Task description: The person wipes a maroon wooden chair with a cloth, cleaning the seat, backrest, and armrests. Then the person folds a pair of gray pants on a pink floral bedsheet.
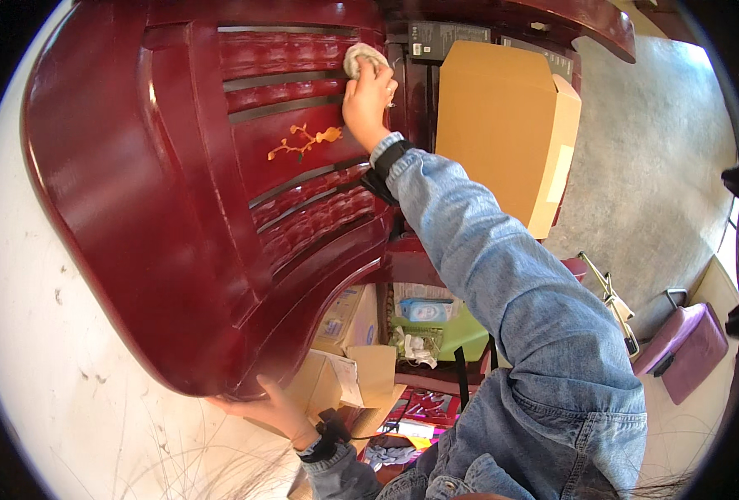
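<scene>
My right hand (369, 94) holds a bunched, light-coloured cloth (363, 59) against the upper right end of the slats in a glossy dark red wooden chair back (188, 187). An orange branch-and-flower decoration (305, 140) marks the flat middle slat, left of and below that hand. At the lower edge of the chair back, my left hand (260, 403) rests with its thumb over the rim and its other fingers partly hidden behind it. Both wrists come out of blue denim sleeves with black bands.
A large cardboard box (494, 125) stands right of the chair back, by dark printed boxes (447, 40). Below are an open carton (369, 375), a blue wipes pack (429, 309) and crumpled tissue (419, 347). A purple padded folding seat (682, 353) is at the right, a pale wall (51, 300) at the left.
</scene>
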Tool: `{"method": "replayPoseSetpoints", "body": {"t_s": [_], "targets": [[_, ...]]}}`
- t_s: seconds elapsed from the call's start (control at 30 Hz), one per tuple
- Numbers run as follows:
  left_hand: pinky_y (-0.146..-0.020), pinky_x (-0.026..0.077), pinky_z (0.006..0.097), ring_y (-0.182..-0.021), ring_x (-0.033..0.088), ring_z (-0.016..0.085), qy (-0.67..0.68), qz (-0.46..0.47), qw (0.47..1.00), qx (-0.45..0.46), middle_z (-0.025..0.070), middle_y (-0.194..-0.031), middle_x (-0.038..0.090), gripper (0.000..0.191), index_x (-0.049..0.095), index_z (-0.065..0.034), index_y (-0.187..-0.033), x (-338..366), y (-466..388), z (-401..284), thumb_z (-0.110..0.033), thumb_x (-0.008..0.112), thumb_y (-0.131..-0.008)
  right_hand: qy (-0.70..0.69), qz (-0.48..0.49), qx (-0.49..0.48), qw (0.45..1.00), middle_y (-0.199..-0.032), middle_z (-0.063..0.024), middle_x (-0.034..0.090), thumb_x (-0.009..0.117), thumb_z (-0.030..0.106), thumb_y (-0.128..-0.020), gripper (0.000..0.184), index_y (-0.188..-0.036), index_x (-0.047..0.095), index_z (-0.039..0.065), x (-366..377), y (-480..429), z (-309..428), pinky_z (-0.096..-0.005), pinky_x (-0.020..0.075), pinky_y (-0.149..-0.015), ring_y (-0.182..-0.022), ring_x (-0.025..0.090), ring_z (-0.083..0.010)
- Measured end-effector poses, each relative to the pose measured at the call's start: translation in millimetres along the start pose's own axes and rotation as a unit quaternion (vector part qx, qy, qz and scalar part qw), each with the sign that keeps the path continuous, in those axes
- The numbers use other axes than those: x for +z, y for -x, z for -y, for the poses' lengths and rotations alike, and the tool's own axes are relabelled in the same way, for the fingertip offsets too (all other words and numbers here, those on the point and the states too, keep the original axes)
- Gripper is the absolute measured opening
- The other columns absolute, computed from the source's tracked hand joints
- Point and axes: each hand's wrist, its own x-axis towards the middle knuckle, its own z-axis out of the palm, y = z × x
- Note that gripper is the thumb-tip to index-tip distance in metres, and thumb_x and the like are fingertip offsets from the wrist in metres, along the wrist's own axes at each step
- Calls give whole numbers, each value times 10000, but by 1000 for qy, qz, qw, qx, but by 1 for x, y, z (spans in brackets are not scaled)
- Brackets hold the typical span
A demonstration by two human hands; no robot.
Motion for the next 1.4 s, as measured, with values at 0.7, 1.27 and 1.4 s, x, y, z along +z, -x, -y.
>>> {"method": "replayPoseSetpoints", "body": {"t_s": [0.7, 1.27, 1.4], "targets": [[-1200, 231, 472, -1429, 301, 407, -15, -11, 1000, 5, 283, -1577, 180, 879, 69, 12, -1563, 2, 0, 1, -20, 561, -835, -145, 186, -192, 953, -1289, -217, 462, 639, -59, -698, 706, -1370, 560, 140, -63, 136, 66, -480, 413, -963, -1090, 448, -407], [-1192, 249, 465, -1412, 322, 380, 55, -18, 998, -24, 278, -1548, 207, 893, 76, 12, -1562, 5, -1, -17, 3, 576, -823, -7, 155, -22, 988, -1244, -280, 430, 563, -18, -810, 535, -1331, 444, 13, -70, 169, -91, -534, 395, -970, -1106, 467, -483], [-1188, 256, 457, -1414, 310, 377, 51, -23, 998, -3, 270, -1546, 197, 905, 81, 13, -1561, 5, -1, -11, 24, 589, -812, 39, 203, -20, 978, -1217, -296, 411, 592, -26, -790, 574, -1337, 422, 14, -86, 206, -79, -563, 408, -923, -1064, 468, -509]]}}
